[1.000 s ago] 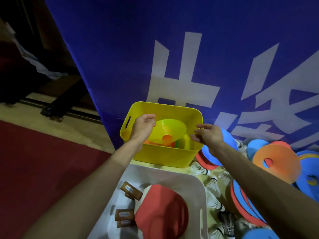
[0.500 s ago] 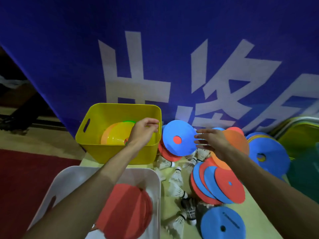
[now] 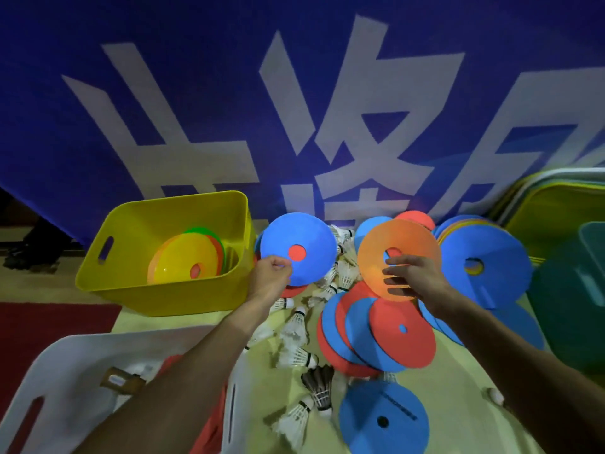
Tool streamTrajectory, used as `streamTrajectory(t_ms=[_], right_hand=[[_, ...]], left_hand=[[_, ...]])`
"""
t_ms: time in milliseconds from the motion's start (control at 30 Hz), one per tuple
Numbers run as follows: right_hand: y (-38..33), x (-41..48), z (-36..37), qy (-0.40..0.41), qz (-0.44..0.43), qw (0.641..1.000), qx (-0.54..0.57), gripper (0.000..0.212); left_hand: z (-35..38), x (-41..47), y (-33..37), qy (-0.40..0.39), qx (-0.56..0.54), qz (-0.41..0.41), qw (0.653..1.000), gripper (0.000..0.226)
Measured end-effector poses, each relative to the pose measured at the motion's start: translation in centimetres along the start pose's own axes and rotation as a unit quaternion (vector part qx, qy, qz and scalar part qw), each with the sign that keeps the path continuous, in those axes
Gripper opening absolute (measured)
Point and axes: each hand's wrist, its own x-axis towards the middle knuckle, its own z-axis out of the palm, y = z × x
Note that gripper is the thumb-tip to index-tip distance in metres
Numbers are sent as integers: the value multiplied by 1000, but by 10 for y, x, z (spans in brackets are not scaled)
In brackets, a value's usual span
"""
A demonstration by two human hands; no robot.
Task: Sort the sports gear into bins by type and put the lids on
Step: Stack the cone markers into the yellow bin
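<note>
A yellow bin [image 3: 111, 276] at the left holds stacked disc cones, yellow on top [image 3: 183, 260]. My left hand [image 3: 270, 278] pinches the lower left edge of a blue disc cone [image 3: 299, 239] just right of the bin. My right hand [image 3: 414, 278] lies with spread fingers on an orange disc cone [image 3: 397, 237], its grip on the cone not clear. Below them a fanned pile of red and blue discs [image 3: 376, 335] rests on the table. White shuttlecocks [image 3: 296, 357] lie scattered between the piles.
A white bin [image 3: 62, 365] in the near left corner holds red table tennis paddles. More blue discs [image 3: 484, 263] and one alone [image 3: 383, 421] lie right. A teal bin [image 3: 569, 290] and stacked lids [image 3: 556, 198] stand at the far right. A blue banner [image 3: 294, 93] backs the table.
The view has swung right. My left hand left the yellow bin's rim and took the blue disc's edge. My right hand moved onto the orange disc.
</note>
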Motion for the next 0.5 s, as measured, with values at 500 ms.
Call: streamTrajectory(t_ms=[500], right_hand=[[74,45,-65,92,61,994,-11,16]], left_hand=[[71,56,-53,80,-252,-272,925,47]])
